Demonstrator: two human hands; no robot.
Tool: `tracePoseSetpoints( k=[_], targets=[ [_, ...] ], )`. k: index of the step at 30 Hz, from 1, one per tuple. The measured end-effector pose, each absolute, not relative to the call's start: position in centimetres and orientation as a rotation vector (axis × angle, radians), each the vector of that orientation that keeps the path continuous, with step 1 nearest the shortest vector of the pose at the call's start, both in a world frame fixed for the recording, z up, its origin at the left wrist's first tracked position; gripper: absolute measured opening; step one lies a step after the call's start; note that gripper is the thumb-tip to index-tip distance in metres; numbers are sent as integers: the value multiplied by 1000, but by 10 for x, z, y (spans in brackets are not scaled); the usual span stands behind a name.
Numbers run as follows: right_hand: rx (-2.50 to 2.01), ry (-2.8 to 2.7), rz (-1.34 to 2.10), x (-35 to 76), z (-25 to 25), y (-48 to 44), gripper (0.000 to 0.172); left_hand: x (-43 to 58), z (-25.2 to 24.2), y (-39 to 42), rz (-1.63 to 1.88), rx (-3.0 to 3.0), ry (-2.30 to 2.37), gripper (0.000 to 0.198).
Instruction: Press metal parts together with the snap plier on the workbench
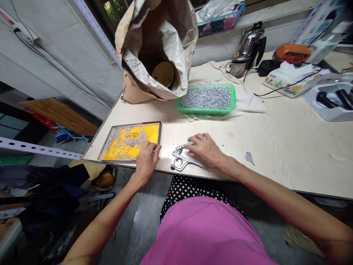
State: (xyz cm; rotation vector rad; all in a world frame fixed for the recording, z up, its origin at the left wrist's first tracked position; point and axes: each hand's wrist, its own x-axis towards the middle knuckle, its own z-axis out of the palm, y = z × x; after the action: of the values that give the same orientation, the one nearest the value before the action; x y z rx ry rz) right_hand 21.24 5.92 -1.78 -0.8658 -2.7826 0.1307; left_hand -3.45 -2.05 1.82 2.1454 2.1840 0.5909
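My left hand (pixel 148 159) is at the right front corner of a shallow tray (pixel 160 133), thumb and fingers pinched together; whatever they hold is too small to make out. Small silvery metal pins (pixel 135 140) lie scattered over the tray's yellow bottom. To the right, my right hand (pixel 206 150) grips the upper handle of metal hand pliers (pixel 183 162), which lie near the table's front edge. The pliers have a spring between the handles, a curved jaw and a small red part, with the jaw end facing left. My palm hides part of the handles.
Behind the hands stands a green basket (pixel 233 102) full of similar metal pieces. A large open sack (pixel 129 88) is at the back left. A steel kettle (pixel 250 40), a metal cup (pixel 239 67) and an orange box (pixel 292 53) stand at the back right.
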Motion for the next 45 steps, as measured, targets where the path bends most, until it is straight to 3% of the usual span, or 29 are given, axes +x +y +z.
tracePoseSetpoints(
  k=[6,11,17,24,30,35,38,42,45],
  targets=[
    [-300,-2932,285,161,-21,40,19,-101,34,-14,235,2069,2490,24],
    [-236,-2952,312,142,-38,46,13,-131,25,-19,-196,2002,2276,20],
    [-344,-2792,370,133,-46,43,14,-138,4,-22,-417,2039,2140,30],
    [-830,-2172,240,156,24,131,16,-158,-16,-10,-243,2161,2062,28],
    [-1052,-2122,153,190,63,202,25,-124,5,-1,261,1973,2075,26],
    [-976,-2265,342,204,31,129,22,-69,10,0,524,1678,1849,39],
    [-1025,-2464,493,210,-1,63,15,-43,7,-1,546,1468,1740,41],
    [-1114,-2618,542,220,-31,9,21,-26,2,-2,543,1356,1683,39],
    [-1166,-2623,515,226,-46,0,9,-23,-6,-2,463,1368,1687,37]
  ],
)
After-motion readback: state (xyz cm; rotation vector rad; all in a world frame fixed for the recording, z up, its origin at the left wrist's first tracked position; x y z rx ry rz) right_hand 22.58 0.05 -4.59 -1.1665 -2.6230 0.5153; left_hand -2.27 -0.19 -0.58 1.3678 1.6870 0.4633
